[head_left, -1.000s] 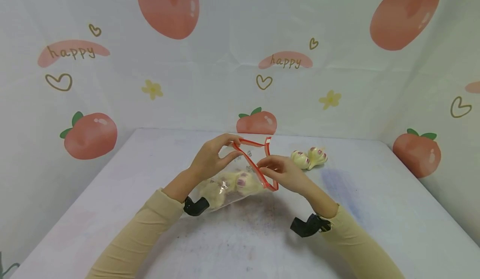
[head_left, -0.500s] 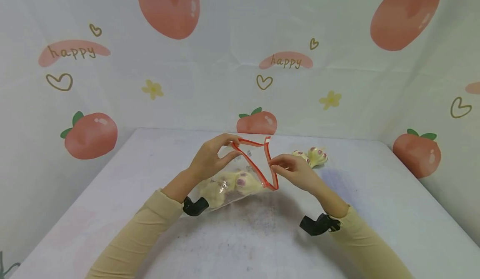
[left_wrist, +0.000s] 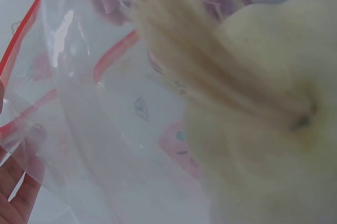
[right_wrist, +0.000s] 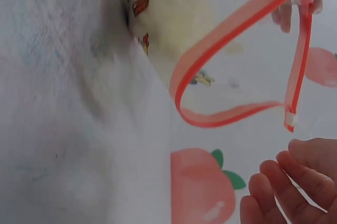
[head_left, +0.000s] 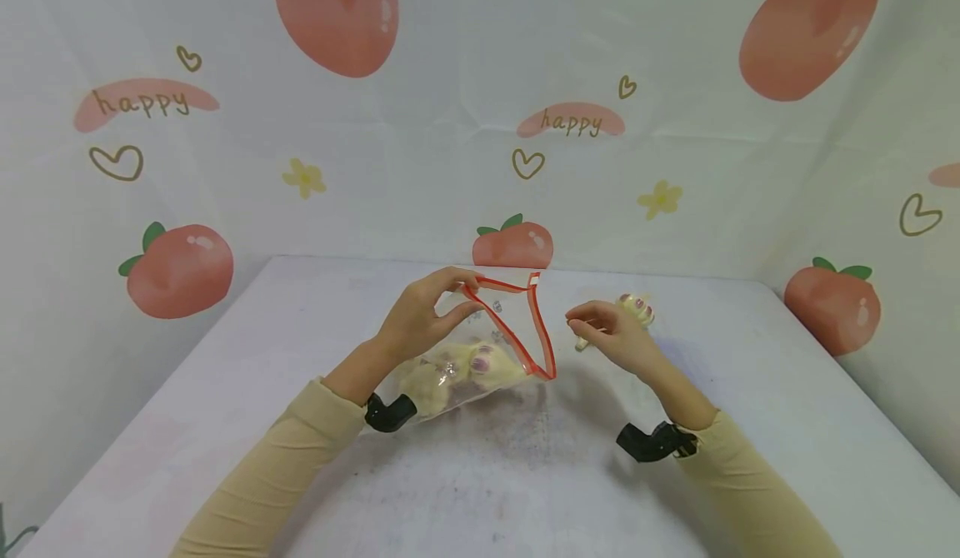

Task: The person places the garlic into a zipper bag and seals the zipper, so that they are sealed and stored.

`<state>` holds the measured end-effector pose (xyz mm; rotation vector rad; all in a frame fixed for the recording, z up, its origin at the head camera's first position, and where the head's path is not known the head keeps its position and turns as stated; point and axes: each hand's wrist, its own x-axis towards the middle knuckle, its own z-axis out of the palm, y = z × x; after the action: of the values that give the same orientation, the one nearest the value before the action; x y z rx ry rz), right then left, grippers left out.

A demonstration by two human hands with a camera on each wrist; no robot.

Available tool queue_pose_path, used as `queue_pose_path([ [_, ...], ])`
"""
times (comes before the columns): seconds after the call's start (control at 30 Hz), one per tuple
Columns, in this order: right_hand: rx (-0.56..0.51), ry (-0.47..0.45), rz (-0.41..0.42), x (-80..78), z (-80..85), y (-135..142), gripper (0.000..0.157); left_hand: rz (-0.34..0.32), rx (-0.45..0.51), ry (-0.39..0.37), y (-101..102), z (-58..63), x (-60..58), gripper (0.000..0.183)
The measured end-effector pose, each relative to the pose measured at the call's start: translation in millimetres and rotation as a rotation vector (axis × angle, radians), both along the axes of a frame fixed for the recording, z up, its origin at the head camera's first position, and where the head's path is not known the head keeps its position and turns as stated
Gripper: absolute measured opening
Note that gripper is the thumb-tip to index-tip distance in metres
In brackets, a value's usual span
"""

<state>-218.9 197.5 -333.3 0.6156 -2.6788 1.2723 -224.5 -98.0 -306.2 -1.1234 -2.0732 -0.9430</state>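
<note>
Left hand (head_left: 420,316): pinching clear bag (head_left: 491,331) by red rim (head_left: 542,325); best held steady, gaping. Right hand (head_left: 618,337): relaxed, empty, before garlic (head_left: 639,308) towards surface's (head_left: 757,375) far edge.

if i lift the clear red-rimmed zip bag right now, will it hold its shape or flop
The clear zip bag will probably flop: its film looks thin and creased. The garlic bulbs bunched low inside will likely make it sag. One could perhaps tumble out if it tips mouth-down, since the red rim gapes open.
</note>
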Motion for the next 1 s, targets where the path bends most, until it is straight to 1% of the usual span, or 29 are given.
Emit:
queue_pose_path([
  [0.1,0.008,0.020,-0.042,-1.1,0.3,4,0.020,0.000,-0.001,-0.007,0,0.3,0.3,0.026],
  [0.23,0.029,0.020,-0.100,-2.4,-0.4,10,0.023,0.002,-0.002,-0.019,0,0.5,0.4,0.025],
  [0.5,0.035,0.031,-0.172,-5.3,-1.8,20,0.026,0.003,-0.002,-0.030,0,1.0,1.3,0.025],
  [0.77,0.023,-0.026,-0.244,-7.3,-3.9,28,0.030,0.011,-0.012,-0.023,-1,0.8,1.1,0.025],
  [1.0,0.002,-0.055,-0.278,-9.7,-5.4,32,0.032,0.016,-0.017,-0.020,-1,0.6,0.6,0.025],
])
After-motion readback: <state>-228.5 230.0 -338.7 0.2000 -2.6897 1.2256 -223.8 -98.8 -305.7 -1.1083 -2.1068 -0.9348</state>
